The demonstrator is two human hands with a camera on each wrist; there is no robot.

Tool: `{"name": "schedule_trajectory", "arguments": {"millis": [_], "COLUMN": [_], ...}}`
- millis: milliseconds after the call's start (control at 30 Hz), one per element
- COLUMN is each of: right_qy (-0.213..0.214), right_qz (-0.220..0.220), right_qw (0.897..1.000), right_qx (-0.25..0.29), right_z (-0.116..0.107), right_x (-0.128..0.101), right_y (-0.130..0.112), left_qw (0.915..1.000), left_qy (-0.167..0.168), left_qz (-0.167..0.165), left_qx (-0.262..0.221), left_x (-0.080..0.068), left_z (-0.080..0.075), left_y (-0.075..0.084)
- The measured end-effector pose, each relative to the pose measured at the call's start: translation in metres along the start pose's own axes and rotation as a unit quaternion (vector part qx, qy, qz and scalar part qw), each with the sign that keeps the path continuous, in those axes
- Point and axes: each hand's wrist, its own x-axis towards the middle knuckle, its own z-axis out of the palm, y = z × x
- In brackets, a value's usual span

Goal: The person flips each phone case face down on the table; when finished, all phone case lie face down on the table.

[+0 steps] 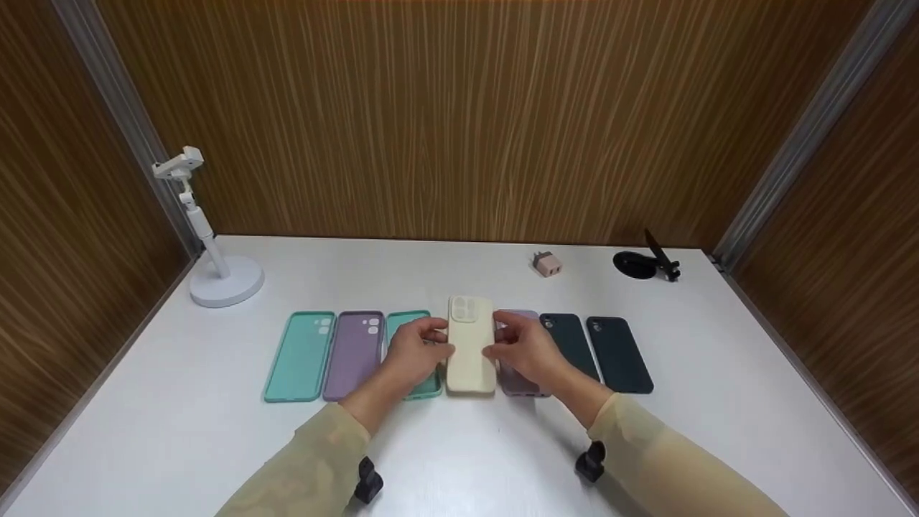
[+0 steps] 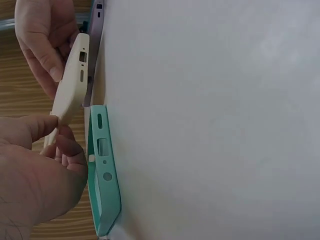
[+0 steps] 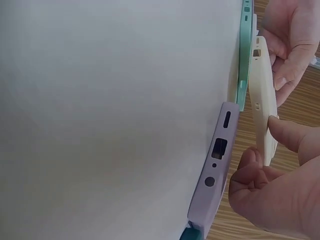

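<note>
White table [image 1: 718, 431] between wood-grain walls, row of 7 phone cases mid-table: cream case [image 1: 470, 345], centre of row, pinched at both long edges by left hand [image 1: 411, 353] and right hand [image 1: 528, 348]; best kept level, grip even.

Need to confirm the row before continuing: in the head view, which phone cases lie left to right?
Teal case → purple case → second teal case → cream case → lilac case → dark green case → black case.

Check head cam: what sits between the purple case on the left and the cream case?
A teal case, partly under the left hand that grips the cream case; the purple case flanks it. Head view.
</note>
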Motion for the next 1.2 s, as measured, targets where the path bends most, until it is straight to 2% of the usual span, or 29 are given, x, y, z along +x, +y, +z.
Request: {"name": "schedule_trajectory", "arguments": {"millis": [233, 400, 767, 1200], "right_qy": [-0.007, -0.016, -0.029, -0.018], "right_qz": [-0.008, -0.02, -0.036, -0.022], "right_qw": [1.0, 1.0, 0.998, 0.999], "right_qx": [-0.006, -0.01, -0.03, -0.042], "right_z": [0.002, 0.002, 0.001, 0.004], "right_x": [0.0, 0.001, 0.003, 0.003], "right_y": [0.003, 0.005, 0.005, 0.01], "left_qw": [0.9998, 0.9998, 0.9997, 0.9986], "left_qy": [0.005, 0.007, -0.014, -0.015], "left_qz": [0.004, -0.01, -0.011, -0.009], "left_qx": [0.018, 0.016, 0.017, 0.05], "left_x": [0.003, 0.003, 0.004, 0.004], "left_z": [0.0, 0.0, -0.002, 0.002], "left_y": [-0.01, -0.011, -0.012, -0.016]}}
